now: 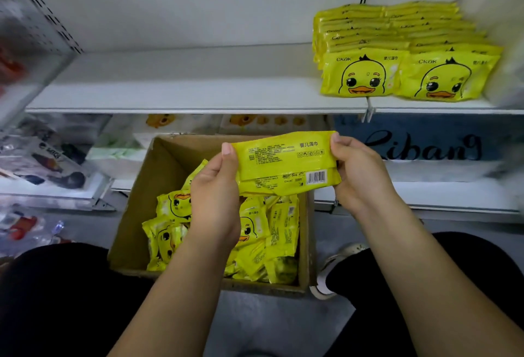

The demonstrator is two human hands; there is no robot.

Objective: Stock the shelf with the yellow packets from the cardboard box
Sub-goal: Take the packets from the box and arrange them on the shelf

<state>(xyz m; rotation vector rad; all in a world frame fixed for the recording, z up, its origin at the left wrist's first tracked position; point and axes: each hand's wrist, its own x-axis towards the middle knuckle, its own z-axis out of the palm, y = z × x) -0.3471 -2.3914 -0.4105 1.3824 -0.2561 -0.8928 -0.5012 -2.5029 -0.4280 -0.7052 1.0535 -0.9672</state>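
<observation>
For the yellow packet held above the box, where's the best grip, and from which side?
By its short ends, one from each side, as the left hand and right hand now pinch the packet: it is long, flat and looks soft.

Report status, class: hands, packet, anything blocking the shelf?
Left hand and right hand grip yellow packet by its ends over cardboard box. Two rows stocked on shelf. Nothing blocks shelf.
</observation>
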